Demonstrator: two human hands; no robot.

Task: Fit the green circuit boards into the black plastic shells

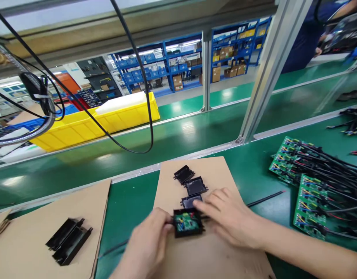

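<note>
A small black plastic housing (188,224) with a green circuit board inside sits on a brown cardboard sheet (213,170). My left hand (148,242) grips its left side. From the right, my right hand (229,217) holds the housing's far right edge with its fingertips. Behind it, in a row, lie three empty black housings (193,185), all apart from my hands.
A second cardboard sheet (35,217) at left carries a pair of black plastic parts (68,239). Green circuit boards with black cables (315,182) pile at right. A yellow bin (88,122) stands across the green conveyor. Black cables (137,77) hang overhead. Another person stands at far right.
</note>
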